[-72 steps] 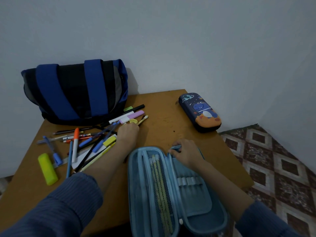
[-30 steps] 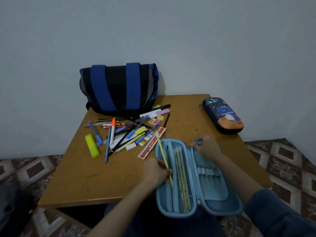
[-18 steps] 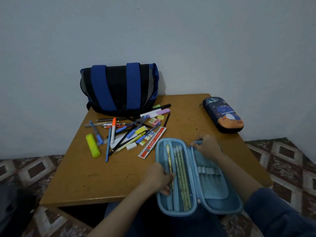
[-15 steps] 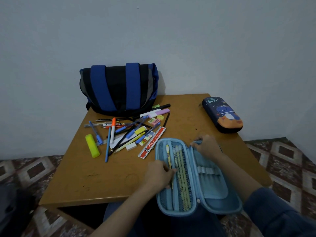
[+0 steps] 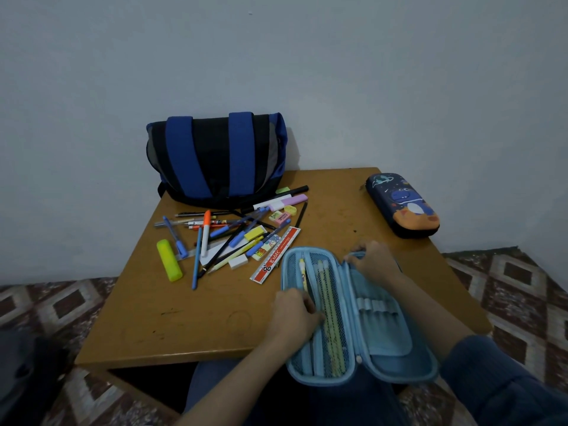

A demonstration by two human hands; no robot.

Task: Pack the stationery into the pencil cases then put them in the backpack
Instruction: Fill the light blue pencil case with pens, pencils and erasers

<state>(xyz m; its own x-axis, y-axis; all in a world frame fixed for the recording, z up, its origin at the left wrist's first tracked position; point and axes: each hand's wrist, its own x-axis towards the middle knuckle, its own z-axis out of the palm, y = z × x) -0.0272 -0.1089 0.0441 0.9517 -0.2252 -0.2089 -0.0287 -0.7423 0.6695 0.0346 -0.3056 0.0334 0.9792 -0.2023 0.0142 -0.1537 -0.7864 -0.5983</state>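
Note:
A light blue pencil case [image 5: 384,339] lies open at the table's near edge, partly over my lap. Its left half has a mesh pocket with two green pencils inside. My left hand [image 5: 295,316] rests on that pocket's left side and pinches a yellow pencil [image 5: 302,270] that lies in the pocket, its top end showing above my fingers. My right hand [image 5: 373,261] grips the case's far edge at the spine. A pile of loose stationery [image 5: 233,238] lies in front of the blue and black backpack [image 5: 215,158]. A closed dark blue pencil case [image 5: 402,207] sits far right.
The wooden table [image 5: 190,318] stands against a white wall. A red ruler [image 5: 276,255] lies just left of the open case, and a yellow highlighter [image 5: 169,264] at the pile's left end. Patterned floor surrounds the table.
My left hand brought the yellow pencil from the pile to the open case, then slid it down into the mesh pocket. My right hand stayed on the case's far edge.

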